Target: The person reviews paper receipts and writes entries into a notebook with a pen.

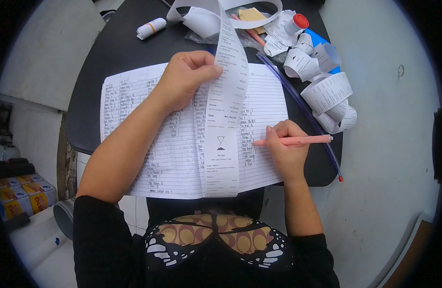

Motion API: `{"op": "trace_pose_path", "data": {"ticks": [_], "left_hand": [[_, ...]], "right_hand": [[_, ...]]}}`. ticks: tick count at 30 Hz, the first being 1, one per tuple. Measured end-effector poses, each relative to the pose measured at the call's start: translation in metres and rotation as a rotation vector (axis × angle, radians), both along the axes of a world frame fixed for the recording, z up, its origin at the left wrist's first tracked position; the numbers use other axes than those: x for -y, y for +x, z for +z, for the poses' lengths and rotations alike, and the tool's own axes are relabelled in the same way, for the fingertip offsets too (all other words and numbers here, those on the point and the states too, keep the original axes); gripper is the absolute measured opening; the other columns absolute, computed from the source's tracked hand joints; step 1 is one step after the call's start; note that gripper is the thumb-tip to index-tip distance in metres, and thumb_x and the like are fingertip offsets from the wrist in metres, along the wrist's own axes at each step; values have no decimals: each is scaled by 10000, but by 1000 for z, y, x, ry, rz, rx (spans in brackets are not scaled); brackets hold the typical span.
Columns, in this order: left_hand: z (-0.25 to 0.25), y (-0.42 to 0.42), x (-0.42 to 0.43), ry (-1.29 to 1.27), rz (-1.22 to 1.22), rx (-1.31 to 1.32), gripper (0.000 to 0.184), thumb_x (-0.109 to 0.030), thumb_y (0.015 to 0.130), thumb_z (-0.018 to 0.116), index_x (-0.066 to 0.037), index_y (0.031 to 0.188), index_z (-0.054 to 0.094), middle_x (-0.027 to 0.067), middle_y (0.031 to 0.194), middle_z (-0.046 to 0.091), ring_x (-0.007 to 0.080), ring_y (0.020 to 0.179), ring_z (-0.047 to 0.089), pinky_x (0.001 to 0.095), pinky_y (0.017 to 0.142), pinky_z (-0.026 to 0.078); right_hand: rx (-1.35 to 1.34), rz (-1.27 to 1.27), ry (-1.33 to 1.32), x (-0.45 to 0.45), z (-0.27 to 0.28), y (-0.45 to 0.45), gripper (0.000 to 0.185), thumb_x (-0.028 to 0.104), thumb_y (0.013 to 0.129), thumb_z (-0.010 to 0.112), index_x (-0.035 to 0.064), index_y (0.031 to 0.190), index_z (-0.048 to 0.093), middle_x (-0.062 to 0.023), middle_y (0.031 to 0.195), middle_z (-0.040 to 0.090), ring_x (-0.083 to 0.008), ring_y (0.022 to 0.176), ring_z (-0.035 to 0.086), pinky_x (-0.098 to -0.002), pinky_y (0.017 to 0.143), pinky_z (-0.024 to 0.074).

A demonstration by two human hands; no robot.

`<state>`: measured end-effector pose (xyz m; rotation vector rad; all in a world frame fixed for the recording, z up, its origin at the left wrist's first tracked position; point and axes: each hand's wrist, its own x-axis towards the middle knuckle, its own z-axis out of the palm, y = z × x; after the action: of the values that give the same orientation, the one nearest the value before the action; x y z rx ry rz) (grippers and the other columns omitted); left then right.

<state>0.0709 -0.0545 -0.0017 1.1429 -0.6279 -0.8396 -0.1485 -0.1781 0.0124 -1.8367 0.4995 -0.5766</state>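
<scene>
Receipt strip point(223, 115), long and printed, laid lengthwise over the open ruled notebook point(269, 91) beside the gutter, covering part of the handwritten lists, with the lower end at the page's near edge and the upper part rising off the far edge above the black table point(115, 53). Pinched along its left margin by the left hand point(192, 79), thumb on the printed face, fingertips mostly hidden behind. Closed around a pink pen point(302, 140) with the right hand point(288, 146), tip directed at the right page's list; cannot tell for certain whether touching paper.

Likely almost weightless, thin and limp across the width, yet springy along the length, judging by the curled receipt rolls point(329, 91) nearby. Probably smooth enough to slide on the page, and easy to crease or tear with a sharp tug. Best taken by a flat, light pinch at a blank margin, clear of the figures around the "Total" line, with the lower end pressed flat against curling. Better fed along gently than pulled, given the loose paper loops point(202, 21) at the far side
</scene>
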Motion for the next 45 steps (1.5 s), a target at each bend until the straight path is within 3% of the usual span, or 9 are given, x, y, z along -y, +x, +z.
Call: {"op": "trace_pose_path", "data": {"ticks": [19,22,23,26,27,31,33,39,45], "left_hand": [[-3,-4,1,-44,9,-60,34,-38,813,618,-5,810,612,76,803,653,102,701,609,235,663,499],[-7,-1,1,-2,49,20,36,-24,811,617,-11,779,607,41,774,640,84,671,580,221,633,473],[-6,-2,1,-7,45,7,41,-24,814,614,-10,775,608,42,771,640,85,670,579,223,636,473],[-2,-7,1,-9,39,-23,77,-65,820,633,-20,760,612,13,738,625,60,658,548,206,612,439],[-1,-8,1,-7,37,-34,95,-85,821,644,-25,755,613,-1,723,617,47,653,533,197,599,423],[-5,-4,0,18,29,4,63,-49,829,611,12,830,629,68,816,655,101,713,592,231,670,476],[1,-7,0,-12,38,-17,79,-76,827,627,-11,783,618,26,761,630,68,676,554,209,628,442],[-1,-6,-1,-22,59,-62,94,-90,835,616,-14,780,620,16,752,627,59,677,548,203,625,434],[0,-7,2,-115,48,-173,87,-71,830,579,-1,793,616,45,797,640,72,730,563,214,671,438]], "right_hand": [[1,8,-42,3,0,-2,263,2,805,596,48,612,424,-8,589,497,-51,520,424,-215,481,343],[36,-72,196,11,-7,-2,202,44,833,615,25,685,480,-13,565,492,-63,509,476,-222,469,391],[98,-34,245,9,-5,0,131,99,885,570,14,812,502,-57,677,581,-86,588,548,-213,512,427],[148,-52,298,0,14,15,118,125,917,522,8,904,509,-115,866,642,-121,703,608,-216,596,469],[71,50,295,6,18,15,146,149,940,483,7,966,502,-159,1020,636,-152,807,631,-226,670,489],[87,112,176,9,26,47,182,120,888,562,14,997,462,-137,969,630,-137,788,609,-237,664,483],[102,154,74,16,19,64,241,94,849,605,19,1008,440,-119,914,621,-125,768,592,-239,651,479],[138,224,273,16,21,86,292,33,779,642,30,969,420,-41,753,524,-82,632,518,-214,568,444],[196,171,259,16,13,89,295,36,763,660,44,943,427,-20,747,510,-61,618,487,-194,555,410]]}}
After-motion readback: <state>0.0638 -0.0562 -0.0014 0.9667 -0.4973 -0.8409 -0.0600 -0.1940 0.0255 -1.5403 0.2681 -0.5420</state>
